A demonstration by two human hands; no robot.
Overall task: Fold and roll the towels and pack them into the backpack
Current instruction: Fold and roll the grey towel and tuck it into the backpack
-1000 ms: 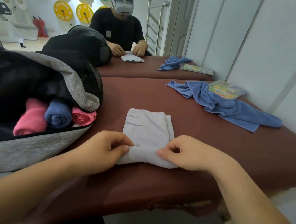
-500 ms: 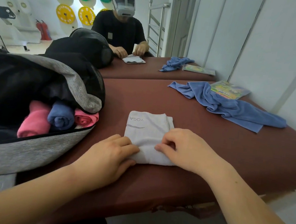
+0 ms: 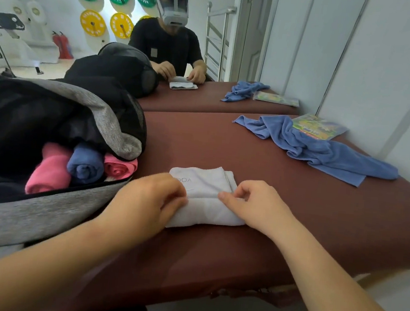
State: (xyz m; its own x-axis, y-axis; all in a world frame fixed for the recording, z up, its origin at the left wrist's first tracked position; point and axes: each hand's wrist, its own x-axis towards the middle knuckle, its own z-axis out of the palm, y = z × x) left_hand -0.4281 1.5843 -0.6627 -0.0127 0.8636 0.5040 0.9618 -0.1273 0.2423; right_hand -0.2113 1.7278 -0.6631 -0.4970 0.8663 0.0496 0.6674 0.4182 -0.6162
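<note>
Both hands sit on a pale grey towel [image 3: 202, 200] near the front edge of the dark red padded table [image 3: 294, 209]. The left hand [image 3: 149, 200] curls over the left end of the towel, and its fingers pinch the rolled part. The right hand [image 3: 256, 208] curls over the right end, with the thumb and fingers closed on the roll. Both forearms reach in from the bottom corners. The near part of the towel is rolled into a fat tube that runs left to right. The far part lies flat on the table, and it has grey letters on it. To the left lies a grey and black backpack [image 3: 43, 215] on its side, with its mouth open toward the towel. Three rolled towels poke out of it side by side: a pink roll [image 3: 49, 173], a dark blue roll [image 3: 85, 166] and a smaller pink roll [image 3: 120, 168]. Farther back on the right, a blue towel [image 3: 324, 151] lies loose and crumpled. A colourful booklet [image 3: 319, 126] lies just behind it by the wall.
</note>
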